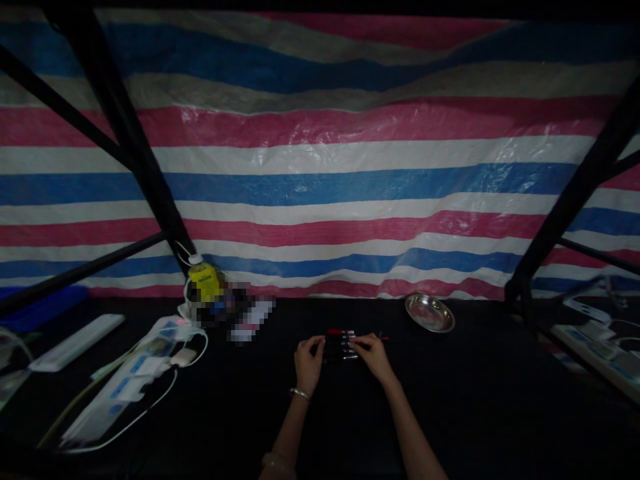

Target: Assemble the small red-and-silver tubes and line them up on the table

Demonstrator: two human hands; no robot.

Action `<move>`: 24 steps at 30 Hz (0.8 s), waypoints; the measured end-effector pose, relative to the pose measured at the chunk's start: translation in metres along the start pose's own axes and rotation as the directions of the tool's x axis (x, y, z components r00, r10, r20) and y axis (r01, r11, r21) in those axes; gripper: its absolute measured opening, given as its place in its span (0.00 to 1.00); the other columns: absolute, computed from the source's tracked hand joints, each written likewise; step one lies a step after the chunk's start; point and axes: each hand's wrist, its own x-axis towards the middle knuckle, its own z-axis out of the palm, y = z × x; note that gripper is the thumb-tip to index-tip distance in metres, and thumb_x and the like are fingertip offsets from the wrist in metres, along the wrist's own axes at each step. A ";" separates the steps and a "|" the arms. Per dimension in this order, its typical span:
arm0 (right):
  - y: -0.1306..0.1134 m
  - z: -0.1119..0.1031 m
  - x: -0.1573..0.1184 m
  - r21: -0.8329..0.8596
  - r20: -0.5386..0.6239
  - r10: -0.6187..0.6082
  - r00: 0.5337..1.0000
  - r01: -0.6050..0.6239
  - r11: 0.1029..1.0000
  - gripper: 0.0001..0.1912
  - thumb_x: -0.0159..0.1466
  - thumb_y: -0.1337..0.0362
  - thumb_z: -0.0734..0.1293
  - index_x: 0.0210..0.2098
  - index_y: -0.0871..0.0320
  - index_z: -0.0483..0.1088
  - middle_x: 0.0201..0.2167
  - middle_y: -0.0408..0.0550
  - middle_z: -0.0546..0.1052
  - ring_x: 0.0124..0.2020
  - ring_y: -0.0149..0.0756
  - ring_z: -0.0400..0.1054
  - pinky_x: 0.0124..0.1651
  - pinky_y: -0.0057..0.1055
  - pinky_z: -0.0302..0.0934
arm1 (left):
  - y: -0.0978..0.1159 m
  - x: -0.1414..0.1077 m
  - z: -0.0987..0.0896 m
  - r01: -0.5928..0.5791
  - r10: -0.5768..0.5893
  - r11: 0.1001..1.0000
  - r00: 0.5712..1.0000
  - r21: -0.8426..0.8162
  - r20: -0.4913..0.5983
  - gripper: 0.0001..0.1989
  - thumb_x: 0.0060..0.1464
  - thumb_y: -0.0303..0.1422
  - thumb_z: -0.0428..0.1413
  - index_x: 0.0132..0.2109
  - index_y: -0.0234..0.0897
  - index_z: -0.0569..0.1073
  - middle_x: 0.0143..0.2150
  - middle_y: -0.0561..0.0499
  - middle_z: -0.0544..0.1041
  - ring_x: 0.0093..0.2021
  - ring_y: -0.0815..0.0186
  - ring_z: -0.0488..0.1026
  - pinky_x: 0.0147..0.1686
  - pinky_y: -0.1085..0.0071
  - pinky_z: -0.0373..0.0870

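Several slim pens lie side by side on the black tabletop (480, 400), between my two hands. A red pen (340, 332) is farthest from me, and a black pen (341, 359) with a silvery right end is nearest. My left hand (309, 365) pinches thumb and finger together at the left end of a black pen in the middle of the row. On the right, my right hand (374, 357) pinches that row near the silvery ends. Its fingers hide part of the pens. A thin reddish tip (384, 337) shows just beyond my right hand.
A shiny metal dish (430, 313) sits at the back right. To the left are a white power strip (125, 383) with cables, a yellow-labelled bottle (205, 280) and a blurred-out item (253, 319). Black frame bars (135, 153) and a striped sheet (325, 187) bound the back.
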 end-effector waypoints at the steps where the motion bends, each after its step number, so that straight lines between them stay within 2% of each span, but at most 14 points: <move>1: 0.002 0.000 0.000 0.001 0.004 -0.005 1.000 0.005 1.000 0.12 0.50 0.54 0.70 0.30 0.53 0.77 0.28 0.48 0.78 0.35 0.41 0.68 0.42 0.37 0.60 | 0.000 -0.001 0.000 -0.006 0.006 1.000 1.000 0.013 -0.002 0.11 0.44 0.40 0.56 0.32 0.41 0.78 0.32 0.47 0.77 0.38 0.57 0.72 0.44 0.60 0.65; 6: 0.007 0.000 0.002 -0.046 0.042 -0.041 0.998 0.043 0.998 0.09 0.51 0.55 0.70 0.29 0.52 0.77 0.29 0.47 0.78 0.36 0.41 0.69 0.46 0.39 0.56 | 0.002 -0.002 0.001 -0.008 0.009 0.999 1.000 0.041 -0.020 0.08 0.44 0.38 0.57 0.31 0.41 0.78 0.30 0.47 0.77 0.37 0.58 0.71 0.44 0.61 0.65; 14: 0.010 0.000 0.001 -0.110 0.064 -0.016 0.998 0.023 0.994 0.10 0.53 0.56 0.68 0.32 0.51 0.77 0.30 0.47 0.77 0.37 0.42 0.66 0.44 0.38 0.55 | -0.002 -0.003 0.002 -0.014 0.014 0.990 1.000 0.143 -0.001 0.08 0.46 0.36 0.56 0.32 0.41 0.78 0.32 0.47 0.76 0.38 0.58 0.70 0.43 0.61 0.65; 21: 0.014 0.001 0.001 -0.162 0.062 -0.048 0.997 0.058 0.985 0.09 0.54 0.57 0.67 0.31 0.52 0.77 0.30 0.47 0.77 0.35 0.40 0.68 0.46 0.38 0.54 | 0.000 -0.003 0.002 -0.009 0.009 0.990 1.000 0.138 0.004 0.07 0.45 0.34 0.57 0.32 0.41 0.78 0.31 0.48 0.76 0.38 0.59 0.71 0.43 0.63 0.65; 24: 0.016 0.002 0.001 -0.191 0.057 -0.051 0.997 0.061 0.980 0.09 0.54 0.57 0.67 0.31 0.53 0.77 0.31 0.47 0.77 0.36 0.40 0.68 0.48 0.40 0.53 | -0.001 -0.003 0.002 -0.027 0.021 0.982 0.999 0.188 0.030 0.07 0.47 0.33 0.55 0.33 0.41 0.78 0.33 0.49 0.77 0.39 0.60 0.71 0.44 0.63 0.65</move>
